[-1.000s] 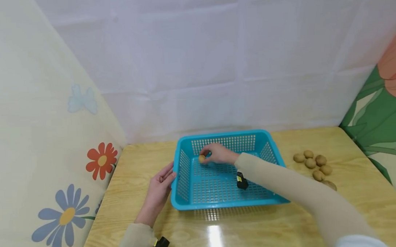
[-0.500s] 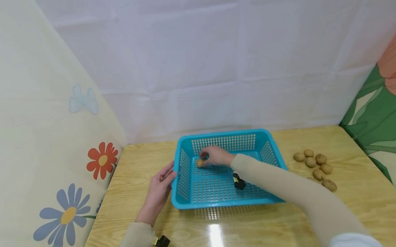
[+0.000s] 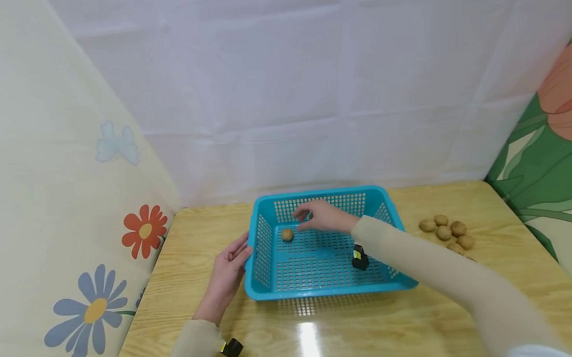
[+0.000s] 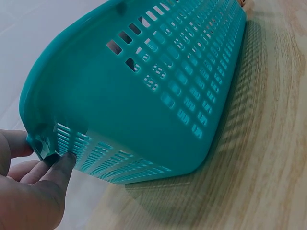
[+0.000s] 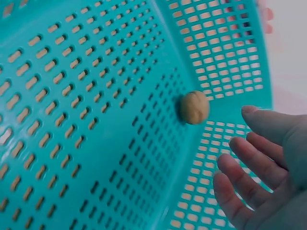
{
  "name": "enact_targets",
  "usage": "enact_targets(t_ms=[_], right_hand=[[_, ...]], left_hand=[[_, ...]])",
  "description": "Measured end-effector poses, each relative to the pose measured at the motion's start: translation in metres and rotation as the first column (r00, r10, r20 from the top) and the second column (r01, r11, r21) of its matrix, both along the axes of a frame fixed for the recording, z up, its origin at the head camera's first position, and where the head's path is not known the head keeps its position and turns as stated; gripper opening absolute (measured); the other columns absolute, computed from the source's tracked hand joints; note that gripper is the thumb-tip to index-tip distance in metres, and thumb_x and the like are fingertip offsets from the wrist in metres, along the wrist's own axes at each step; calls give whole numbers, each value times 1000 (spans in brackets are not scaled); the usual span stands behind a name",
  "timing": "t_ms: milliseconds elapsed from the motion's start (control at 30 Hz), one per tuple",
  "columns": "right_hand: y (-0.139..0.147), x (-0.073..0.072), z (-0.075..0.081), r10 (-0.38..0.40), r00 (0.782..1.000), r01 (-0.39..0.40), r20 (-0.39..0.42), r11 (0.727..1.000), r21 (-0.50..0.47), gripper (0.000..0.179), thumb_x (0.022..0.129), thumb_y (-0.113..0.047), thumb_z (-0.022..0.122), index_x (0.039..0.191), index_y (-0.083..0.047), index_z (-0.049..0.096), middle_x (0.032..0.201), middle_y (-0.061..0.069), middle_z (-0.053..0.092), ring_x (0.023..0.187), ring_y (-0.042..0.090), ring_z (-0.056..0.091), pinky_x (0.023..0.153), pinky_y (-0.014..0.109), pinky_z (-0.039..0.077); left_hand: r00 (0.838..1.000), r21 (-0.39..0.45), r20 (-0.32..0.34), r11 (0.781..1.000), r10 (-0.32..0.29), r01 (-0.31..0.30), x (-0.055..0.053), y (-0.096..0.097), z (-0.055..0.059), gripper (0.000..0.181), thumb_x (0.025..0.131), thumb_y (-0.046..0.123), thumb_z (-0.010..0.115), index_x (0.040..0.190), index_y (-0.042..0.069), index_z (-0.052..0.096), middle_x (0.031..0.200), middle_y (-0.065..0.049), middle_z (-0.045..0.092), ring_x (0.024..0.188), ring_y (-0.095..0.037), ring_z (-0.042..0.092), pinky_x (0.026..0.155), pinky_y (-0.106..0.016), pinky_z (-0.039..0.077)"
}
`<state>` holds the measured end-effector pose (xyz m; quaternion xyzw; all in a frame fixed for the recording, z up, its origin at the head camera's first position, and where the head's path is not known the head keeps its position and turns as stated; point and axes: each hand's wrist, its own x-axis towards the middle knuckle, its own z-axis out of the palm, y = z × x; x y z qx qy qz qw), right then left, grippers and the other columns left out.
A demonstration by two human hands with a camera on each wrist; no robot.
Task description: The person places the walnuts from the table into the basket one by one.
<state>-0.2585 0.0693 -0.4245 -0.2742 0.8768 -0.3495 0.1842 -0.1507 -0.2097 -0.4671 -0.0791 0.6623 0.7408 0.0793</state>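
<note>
A blue plastic basket (image 3: 337, 294) with slotted walls stands on the wooden table. Its left rim is gripped by my left hand (image 3: 227, 270), the thumb at the edge and the fingers against the outer side, as the left wrist view (image 4: 36, 191) also shows. One walnut (image 3: 287, 234) lies on the basket floor near the back left corner; the right wrist view shows its wrinkled tan shell (image 5: 194, 107). Above the basket, just right of that walnut, my right hand (image 3: 322, 216) has loosely spread fingers (image 5: 240, 184) with nothing between them.
Several more walnuts (image 3: 443, 232) lie loose on the table (image 3: 253, 332) to the right of the basket, a few partly behind my right sleeve (image 3: 421, 263). A white cloth backdrop (image 3: 264, 95) hangs right behind the table. Printed panels stand at both sides.
My right hand has set the walnut down at the basket's back left, let go, and drawn up and right from it. My left hand keeps its place on the rim.
</note>
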Motion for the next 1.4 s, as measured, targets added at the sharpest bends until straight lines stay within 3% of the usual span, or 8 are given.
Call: enact_targets(t_ms=[133,267,400,600,733,900,1200,1400], right_hand=[[17,4,13,-17,1000,17,18,1000,-17,43,99,-22,74,138,-7,65,130,15,68,116,28,66,95,40,58],[36,9,24,-47,999,47,0,999,-12,42,99,-27,74,137,-12,66,124,6,71,113,24,66,93,41,58],[58,18,33,-67,996,68,-66,998,9,37,99,-30,74,132,-15,69,117,-2,72,106,19,66,89,41,58],[94,29,39,-83,983,83,-165,997,-6,31,97,-24,76,125,-12,73,116,4,75,102,21,69,87,43,59],[120,37,41,-95,983,89,-155,995,-42,33,98,-22,75,128,-9,71,121,12,73,104,23,68,88,44,59],[153,52,43,-136,976,131,-167,991,-41,34,100,-25,73,131,-9,70,123,9,72,103,19,65,85,39,58],[210,74,38,-264,951,264,-162,964,-26,38,102,-29,70,135,-9,68,131,12,69,110,27,64,78,34,59],[248,90,29,-309,930,311,-197,950,-24,35,105,-24,66,137,-11,66,132,13,69,105,4,61,80,28,57]], left_hand=[[1000,-5,7,1000,-8,8,-1,-1,1,51,108,15,58,157,8,45,157,-15,51,123,-8,65,101,-27,55],[1000,-3,12,1000,-11,11,-1,-1,1,51,109,15,57,157,8,45,157,-15,51,124,-8,64,101,-27,55],[1000,-2,2,1000,-14,14,0,-2,0,51,108,16,58,157,8,45,157,-15,50,121,-5,65,101,-26,56],[1000,-4,-12,1000,-19,19,-1,-4,-1,53,108,18,60,157,7,44,158,-16,49,119,-4,66,99,-26,56],[1000,-4,-16,1000,-22,22,-1,-4,-2,53,108,17,60,158,7,44,158,-17,49,118,-4,66,99,-27,56],[1000,-4,-16,1000,-24,24,-1,-4,-2,53,108,17,60,158,7,44,158,-16,49,118,-3,66,99,-26,56],[1000,4,-23,1000,-18,18,-1,-4,-1,53,108,15,60,158,6,44,158,-17,49,120,-4,65,100,-25,56],[999,8,-24,1000,-24,24,-1,-4,-2,53,107,15,60,158,6,44,158,-17,49,121,-5,65,100,-25,56]])
